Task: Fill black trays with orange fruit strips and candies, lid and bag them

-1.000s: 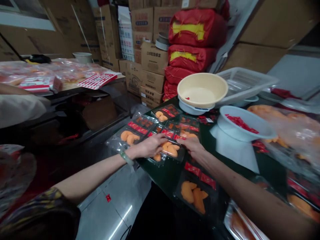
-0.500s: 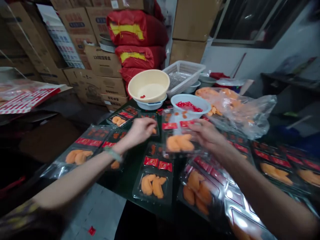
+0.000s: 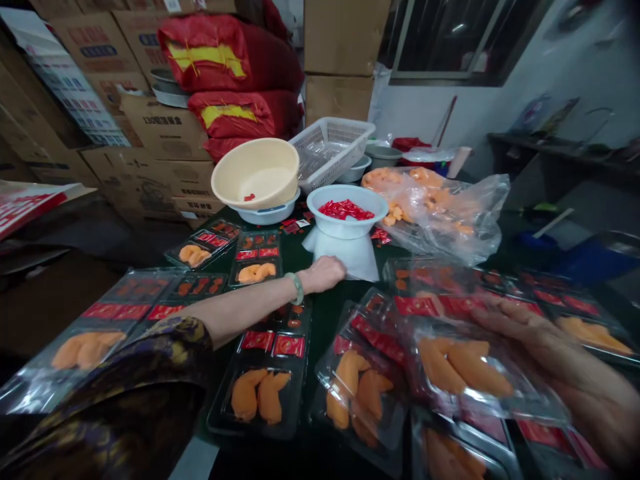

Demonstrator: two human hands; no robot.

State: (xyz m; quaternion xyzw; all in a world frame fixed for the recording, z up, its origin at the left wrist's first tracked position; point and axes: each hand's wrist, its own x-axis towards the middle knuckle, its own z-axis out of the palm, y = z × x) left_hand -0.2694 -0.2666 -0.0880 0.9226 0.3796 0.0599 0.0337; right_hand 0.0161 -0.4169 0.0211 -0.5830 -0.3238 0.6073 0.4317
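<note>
and here you are at the dark green table (image 3: 325, 323), right hand (image 3: 520, 327) closed along the near-right edge of a clear-wrapped tray (image 3: 465, 360), fingers lying by its red packets (image 3: 417, 306). that tray sits at the right front, tilted, over other filled trays (image 3: 367, 400); whether it touches them, you cannot tell through the blur. orange pieces (image 3: 440, 365) fill its lower part.

over to your left hand (image 3: 324, 273), fingers curled in, right beside the white sheets (image 3: 345, 253) under the light blue basin (image 3: 345, 230). whether those fingers pinch anything, you cannot tell from here. a pale green bracelet (image 3: 296, 288) rings that wrist.

now the writing! back there a brown carton (image 3: 165, 133) shows a clear "130" with chinese characters after it. the carton with a dark blue oval (image 3: 97, 50) has red lettering above, too soft to read. the white carton (image 3: 65, 80) carries rows of blue and red print, also unreadable. at your far left, a box (image 3: 30, 203) shows bold white on red, cut off by the edge. the red sacks (image 3: 233, 53) wear yellow patches with no legible words, and the marks on your packets are too small to make out.
</note>
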